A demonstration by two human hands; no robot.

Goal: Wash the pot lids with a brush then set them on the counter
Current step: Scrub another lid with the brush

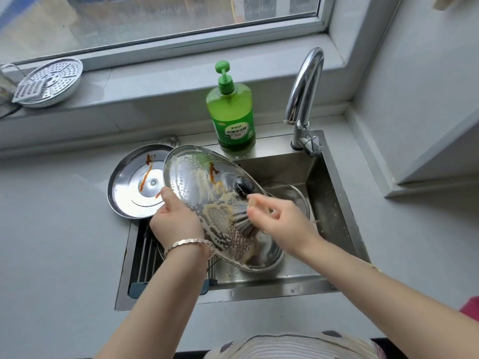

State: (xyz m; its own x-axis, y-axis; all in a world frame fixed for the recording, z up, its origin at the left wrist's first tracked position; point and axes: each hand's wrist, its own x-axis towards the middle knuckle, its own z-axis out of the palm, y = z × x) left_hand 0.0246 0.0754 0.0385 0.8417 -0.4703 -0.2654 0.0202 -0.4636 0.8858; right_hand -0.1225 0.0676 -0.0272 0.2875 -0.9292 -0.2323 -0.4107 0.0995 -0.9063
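L hand (176,216) is gripping soapy glass lid (197,177) by rim over sink (324,182); R hand (280,221) is pinching brush (242,218) against it. Green pump bottle (230,112) label: "柠檬洗洁精".

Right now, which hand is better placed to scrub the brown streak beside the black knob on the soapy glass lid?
Right. The right hand holds the grey bristle brush against the soapy glass lid below the brown streak; the left hand grips the lid's rim.

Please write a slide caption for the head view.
Left hand holds soapy glass lid over sink; right hand scrubs it with brush.
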